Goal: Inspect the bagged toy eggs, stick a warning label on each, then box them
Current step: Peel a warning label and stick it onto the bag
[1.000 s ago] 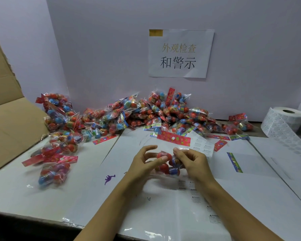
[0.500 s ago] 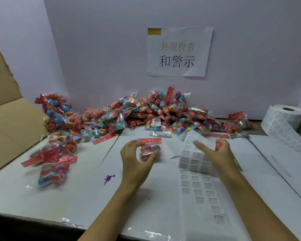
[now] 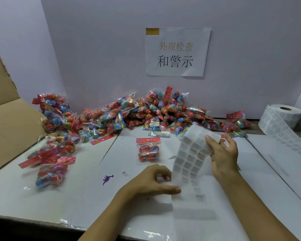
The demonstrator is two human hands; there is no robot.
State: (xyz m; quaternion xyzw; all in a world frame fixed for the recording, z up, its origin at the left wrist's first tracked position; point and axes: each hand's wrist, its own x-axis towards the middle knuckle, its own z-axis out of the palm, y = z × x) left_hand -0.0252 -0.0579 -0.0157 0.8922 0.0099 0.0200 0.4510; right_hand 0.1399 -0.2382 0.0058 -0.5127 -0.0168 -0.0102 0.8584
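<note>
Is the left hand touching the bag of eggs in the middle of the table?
Apart. The head view shows bare table between the left hand and the bag of eggs; the hand is at the label strip instead.

I see everything through the one camera on my head, so no second view overlaps with it. It looks forward and down across the white table from its near edge, which cuts across the bottom of the picture. My left hand and right hand sit close under the lens, my forearms entering from the bottom. The far edge meets the wall, where the paper sign faces me squarely. The wide lens also catches the cardboard box at the left edge and the label roll at the far right corner.
</note>
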